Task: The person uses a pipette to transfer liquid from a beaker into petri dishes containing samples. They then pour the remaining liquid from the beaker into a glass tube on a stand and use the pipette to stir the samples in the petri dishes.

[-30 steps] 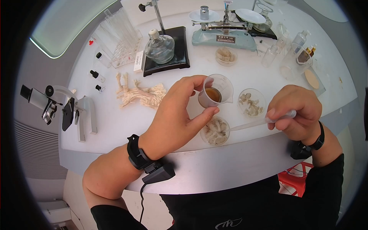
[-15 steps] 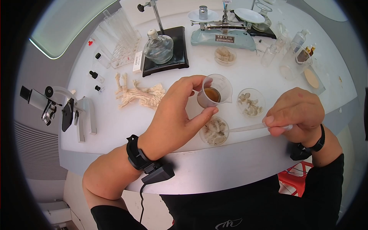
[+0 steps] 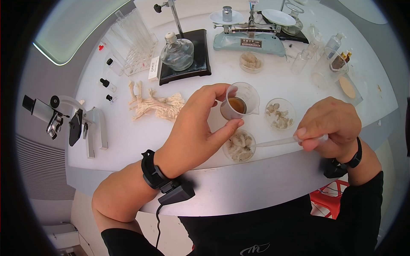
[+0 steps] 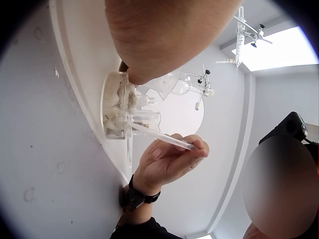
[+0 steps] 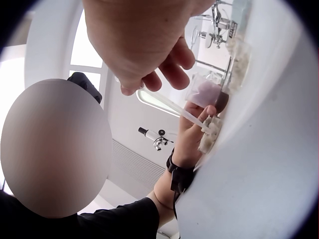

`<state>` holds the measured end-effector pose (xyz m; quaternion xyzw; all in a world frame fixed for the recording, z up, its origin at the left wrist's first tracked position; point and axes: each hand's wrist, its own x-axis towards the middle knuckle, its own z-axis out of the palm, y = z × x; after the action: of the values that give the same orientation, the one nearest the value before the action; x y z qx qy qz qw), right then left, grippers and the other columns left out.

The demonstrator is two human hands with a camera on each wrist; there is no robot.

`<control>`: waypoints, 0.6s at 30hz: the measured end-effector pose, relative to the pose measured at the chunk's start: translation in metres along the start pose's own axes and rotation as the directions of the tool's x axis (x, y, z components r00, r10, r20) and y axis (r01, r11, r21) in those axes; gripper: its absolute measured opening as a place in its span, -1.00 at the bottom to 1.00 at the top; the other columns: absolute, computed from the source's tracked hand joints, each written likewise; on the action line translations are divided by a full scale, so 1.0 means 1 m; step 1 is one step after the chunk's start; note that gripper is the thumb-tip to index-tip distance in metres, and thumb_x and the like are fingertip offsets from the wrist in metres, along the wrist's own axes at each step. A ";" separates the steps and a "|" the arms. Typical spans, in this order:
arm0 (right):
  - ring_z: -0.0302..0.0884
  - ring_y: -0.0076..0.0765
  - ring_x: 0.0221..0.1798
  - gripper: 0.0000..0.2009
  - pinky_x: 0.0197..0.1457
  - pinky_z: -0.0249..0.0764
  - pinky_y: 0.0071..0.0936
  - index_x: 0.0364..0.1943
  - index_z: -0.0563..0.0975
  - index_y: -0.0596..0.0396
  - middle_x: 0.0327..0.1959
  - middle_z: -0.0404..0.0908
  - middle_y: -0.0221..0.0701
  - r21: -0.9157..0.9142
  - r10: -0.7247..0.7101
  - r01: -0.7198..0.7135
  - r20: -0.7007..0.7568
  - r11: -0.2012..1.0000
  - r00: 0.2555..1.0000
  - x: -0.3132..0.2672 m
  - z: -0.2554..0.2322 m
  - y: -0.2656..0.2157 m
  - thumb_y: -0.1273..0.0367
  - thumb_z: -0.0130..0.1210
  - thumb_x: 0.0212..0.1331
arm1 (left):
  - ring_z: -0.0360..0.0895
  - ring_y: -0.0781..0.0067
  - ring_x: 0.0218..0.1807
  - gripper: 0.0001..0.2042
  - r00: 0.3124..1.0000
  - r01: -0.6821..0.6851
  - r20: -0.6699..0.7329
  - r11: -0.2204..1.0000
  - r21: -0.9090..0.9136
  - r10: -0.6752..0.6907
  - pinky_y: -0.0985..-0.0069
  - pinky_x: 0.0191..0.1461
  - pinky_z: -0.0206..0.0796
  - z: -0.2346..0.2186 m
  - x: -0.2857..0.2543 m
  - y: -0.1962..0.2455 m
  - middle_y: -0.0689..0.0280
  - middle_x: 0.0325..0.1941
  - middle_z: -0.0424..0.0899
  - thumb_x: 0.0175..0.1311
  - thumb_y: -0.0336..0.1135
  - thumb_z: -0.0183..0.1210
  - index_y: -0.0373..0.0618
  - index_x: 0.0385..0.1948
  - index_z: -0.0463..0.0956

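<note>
In the head view the left hand [image 3: 192,128] grips a small clear beaker [image 3: 242,102] holding brown liquid, tilted toward the camera. The right hand [image 3: 331,126] pinches a translucent plastic dropper [image 3: 277,142] by its bulb end. The dropper's tip reaches a petri dish of pale, fluffy pieces [image 3: 239,147] near the table's front edge. Another dish of similar pieces [image 3: 279,114] lies between the hands. From the left wrist view, the dropper [image 4: 159,135] slants from the right hand [image 4: 172,162] to the dish [image 4: 114,107]. In the right wrist view its tip touches the pale pieces [image 5: 210,134].
Behind the hands are a third dish [image 3: 251,62], a balance [image 3: 250,42] and a glass burner [image 3: 177,54] on a black stand base. Pale root-like strands [image 3: 158,104] and a microscope [image 3: 77,123] are at the left. Bottles [image 3: 301,61] and a large beaker [image 3: 326,70] stand at back right.
Since the earliest frame, the right hand's fingers have shifted on the dropper's bulb, and the hand has moved slightly right. The left hand and beaker stay almost in place.
</note>
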<state>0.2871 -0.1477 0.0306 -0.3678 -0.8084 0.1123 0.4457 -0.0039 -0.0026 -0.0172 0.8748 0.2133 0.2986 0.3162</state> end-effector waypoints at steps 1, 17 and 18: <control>0.90 -0.29 -0.28 -0.78 -0.23 0.74 -0.48 -0.18 0.83 0.10 -0.30 0.92 -0.36 0.000 0.000 0.000 0.000 1.000 1.000 0.000 0.000 0.001 0.37 0.69 0.19 | 0.64 0.33 0.31 -0.43 1.000 0.000 0.000 1.000 0.000 0.000 0.36 0.45 0.44 0.000 0.000 0.000 0.23 0.35 0.74 0.38 -0.39 0.55 -0.17 0.40 0.56; 0.89 -0.27 -0.24 -0.72 -0.17 0.72 -0.43 -0.12 0.83 0.13 -0.23 0.92 -0.33 -0.018 0.003 -0.003 0.026 1.000 1.000 -0.002 -0.006 0.002 0.33 0.70 0.19 | 0.65 0.30 0.33 -0.43 1.000 -0.026 -0.008 1.000 0.008 0.026 0.34 0.46 0.45 0.000 0.000 -0.001 0.22 0.37 0.74 0.39 -0.40 0.54 -0.16 0.41 0.55; 0.89 -0.27 -0.24 -0.71 -0.17 0.72 -0.44 -0.12 0.83 0.14 -0.23 0.92 -0.33 -0.030 0.007 -0.006 0.033 1.000 0.999 -0.002 -0.007 0.001 0.32 0.70 0.19 | 0.65 0.30 0.33 -0.43 1.000 -0.027 -0.008 1.000 0.009 0.027 0.34 0.46 0.45 0.000 0.000 -0.001 0.22 0.37 0.74 0.39 -0.40 0.54 -0.16 0.41 0.55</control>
<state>0.2935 -0.1491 0.0330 -0.3749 -0.8161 0.1078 0.4263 -0.0038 -0.0021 -0.0181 0.8778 0.2040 0.3054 0.3076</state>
